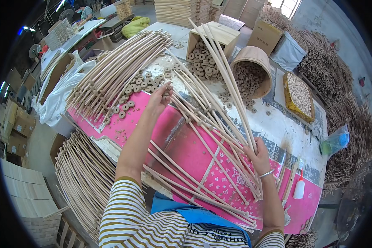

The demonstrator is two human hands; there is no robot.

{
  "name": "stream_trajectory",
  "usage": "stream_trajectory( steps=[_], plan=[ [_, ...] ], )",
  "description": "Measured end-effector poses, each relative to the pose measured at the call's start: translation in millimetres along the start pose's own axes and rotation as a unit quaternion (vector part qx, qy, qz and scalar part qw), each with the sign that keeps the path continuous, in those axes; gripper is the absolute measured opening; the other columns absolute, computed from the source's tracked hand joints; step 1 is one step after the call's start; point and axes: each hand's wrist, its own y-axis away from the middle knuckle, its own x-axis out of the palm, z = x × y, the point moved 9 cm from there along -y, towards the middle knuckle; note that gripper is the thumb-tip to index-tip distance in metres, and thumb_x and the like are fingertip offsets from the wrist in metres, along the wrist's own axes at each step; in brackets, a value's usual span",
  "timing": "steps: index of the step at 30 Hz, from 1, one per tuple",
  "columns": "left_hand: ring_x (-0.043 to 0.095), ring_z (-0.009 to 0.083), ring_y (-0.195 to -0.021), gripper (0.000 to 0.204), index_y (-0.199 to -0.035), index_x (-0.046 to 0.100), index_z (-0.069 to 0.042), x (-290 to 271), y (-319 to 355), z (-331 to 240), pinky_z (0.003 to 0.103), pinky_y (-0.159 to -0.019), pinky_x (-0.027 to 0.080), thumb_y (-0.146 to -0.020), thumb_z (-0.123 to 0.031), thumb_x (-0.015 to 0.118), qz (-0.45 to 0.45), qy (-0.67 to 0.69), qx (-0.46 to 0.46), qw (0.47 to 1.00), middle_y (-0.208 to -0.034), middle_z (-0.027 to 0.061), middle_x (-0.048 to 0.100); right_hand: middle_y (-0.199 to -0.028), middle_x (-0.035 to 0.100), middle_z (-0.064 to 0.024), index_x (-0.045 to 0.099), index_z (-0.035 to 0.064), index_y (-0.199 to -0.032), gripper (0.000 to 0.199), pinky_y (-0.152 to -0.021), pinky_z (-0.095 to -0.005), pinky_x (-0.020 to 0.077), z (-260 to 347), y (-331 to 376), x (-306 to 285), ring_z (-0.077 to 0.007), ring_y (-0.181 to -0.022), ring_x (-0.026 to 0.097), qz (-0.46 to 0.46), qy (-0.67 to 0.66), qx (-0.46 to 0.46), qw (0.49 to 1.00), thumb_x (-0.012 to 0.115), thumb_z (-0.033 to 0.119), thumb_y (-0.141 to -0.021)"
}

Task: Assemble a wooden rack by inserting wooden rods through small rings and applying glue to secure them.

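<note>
My right hand [258, 158] is closed around the lower part of a few long pale wooden sticks [225, 70], which lean up and away toward the far side of the table. Out in front, my left hand [159, 99] has its fingers bent around small brown wooden rings [168, 91], partly hidden by the fingers. Between the hands lies a loose spread of sticks [198, 120], some with a ring fitted on the shaft. Other sticks [182, 186] lie along the near edge. Loose wooden rings [130, 89] are scattered beyond my left hand.
A tipped wooden box [225, 35] and a round wooden tub [250, 56] spill rings. A yellow-sided tray [291, 97] holds pale beads. Ringed sticks [115, 62] are heaped at far left. A glue bottle [299, 188] lies at right; stick bundles [80, 177] stand below the table's left side.
</note>
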Motion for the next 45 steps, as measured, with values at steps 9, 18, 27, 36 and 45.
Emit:
stream_trajectory(
  steps=[9,18,27,36,45],
  plan=[
    [0.065,0.0089,-0.069,0.028,-0.126,0.064,-0.013,-43,-21,-67,0.019,-0.047,0.047,-0.107,-0.028,0.049,-0.05,0.007,0.075,0.996,-0.1,0.0051,0.071,-0.085,0.061,0.0,0.055,0.0037,-0.107,0.028,-0.061,-0.0223,0.0462,6,13,9,-0.006,-0.071,0.057,0.042,0.098,0.022,0.994,0.074,0.011,-0.088],
    [0.062,0.0041,-0.063,0.03,-0.115,0.072,-0.016,-66,-7,-96,0.013,-0.043,0.041,-0.105,-0.038,0.053,-0.115,-0.081,0.1,0.985,-0.079,-0.0031,0.067,-0.078,0.063,-0.0031,0.057,0.0033,-0.101,0.028,-0.061,-0.0258,0.0456,-9,16,20,-0.008,-0.067,0.055,0.036,0.081,-0.014,0.996,0.077,0.012,-0.084],
    [0.059,0.0008,-0.059,0.037,-0.104,0.074,-0.014,-73,-5,-99,0.013,-0.041,0.038,-0.096,-0.048,0.064,-0.113,-0.103,0.093,0.984,-0.076,-0.0065,0.067,-0.076,0.06,-0.0009,0.056,0.0037,-0.1,0.028,-0.06,-0.0241,0.0425,-14,14,22,-0.0062,-0.066,0.051,0.039,0.076,-0.022,0.996,0.077,0.011,-0.084],
    [0.059,0.0045,-0.058,0.04,-0.102,0.074,-0.009,-65,-9,-94,0.015,-0.04,0.04,-0.097,-0.047,0.064,-0.1,-0.074,0.087,0.988,-0.072,-0.0021,0.064,-0.081,0.061,0.0005,0.055,0.0043,-0.105,0.028,-0.061,-0.0223,0.0438,-19,17,22,-0.0049,-0.07,0.054,0.063,0.065,0.015,0.996,0.075,0.007,-0.085],
    [0.059,0.0035,-0.059,0.041,-0.106,0.075,-0.012,-43,3,-77,0.014,-0.041,0.042,-0.093,-0.049,0.067,-0.085,-0.136,0.049,0.986,-0.078,-0.004,0.064,-0.081,0.063,-0.0007,0.056,0.0038,-0.104,0.028,-0.063,-0.0233,0.0457,-15,14,27,-0.0059,-0.071,0.056,0.049,0.073,0.013,0.996,0.075,0.007,-0.085]
  ],
)
